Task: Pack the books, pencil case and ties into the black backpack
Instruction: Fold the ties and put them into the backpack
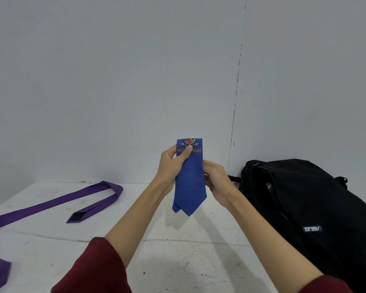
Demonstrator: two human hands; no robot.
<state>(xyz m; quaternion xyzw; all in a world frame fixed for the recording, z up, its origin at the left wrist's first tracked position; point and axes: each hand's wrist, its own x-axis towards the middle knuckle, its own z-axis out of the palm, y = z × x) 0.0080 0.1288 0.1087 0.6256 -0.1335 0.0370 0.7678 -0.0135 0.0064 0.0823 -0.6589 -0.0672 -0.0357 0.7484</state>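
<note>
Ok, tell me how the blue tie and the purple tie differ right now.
The blue tie is folded short and held up off the table by the left hand and right hand; the purple tie lies stretched out on the table, untouched. The blue tie bears a crest and yellow lettering; the purple tie looks plain. Both are outside the black backpack.

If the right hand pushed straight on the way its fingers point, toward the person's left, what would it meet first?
The blue tie it already holds, then probably the left hand gripping the tie's other side; depth between them is unclear.
</note>
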